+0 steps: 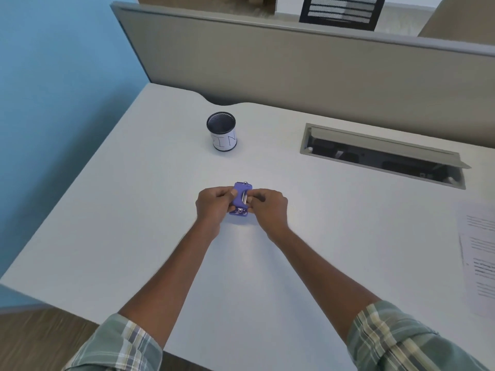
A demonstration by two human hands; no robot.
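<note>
A small purple device point(240, 197) with metal parts, perhaps a stapler or hole punch, sits at the middle of the white desk point(134, 210). My left hand point(213, 206) grips its left side with curled fingers and the thumb on top. My right hand point(267, 207) pinches its right side near a silver metal strip. The lower end of the device shows metal fittings between my hands. Whether it rests on the desk or is lifted slightly I cannot tell.
A black mesh pen cup point(221, 131) with a white paper label stands farther back. An open cable tray point(383, 153) is sunk into the desk at the right. Printed sheets point(479, 261) lie at the right edge. A beige partition point(294, 65) backs the desk.
</note>
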